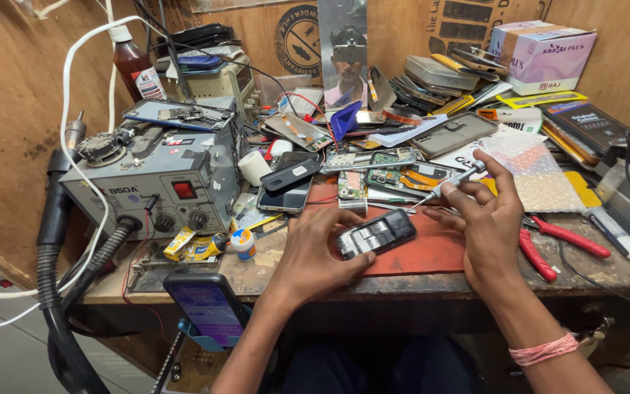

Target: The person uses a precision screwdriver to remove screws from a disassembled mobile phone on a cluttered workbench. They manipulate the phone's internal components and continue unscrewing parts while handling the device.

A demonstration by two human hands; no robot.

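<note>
At the middle of the frame, on a red mat [432,252] laid over the cluttered counter [257,273], lies a small dark phone [375,233] with its back off and the inner parts bare. The left hand [322,252] rests over its left end, fingers [344,226] curled down and pressing it against the mat. The right hand [486,222] is closed around a slim silver screwdriver [450,182], whose tip points down and left toward the phone's upper edge; whether the tip touches it cannot be told.

The phone looks light and stiff, with a smooth shell that would likely slide on the mat unless pinned. Its exposed inside is probably fragile, so the safer hold is by the outer edges and corners, not on the bare parts.

Just right of the right hand lie red-handled pliers [548,244]. A grey hot-air station [158,182] stands at the left, and another phone [209,306] sits in a holder at the lower left.
</note>
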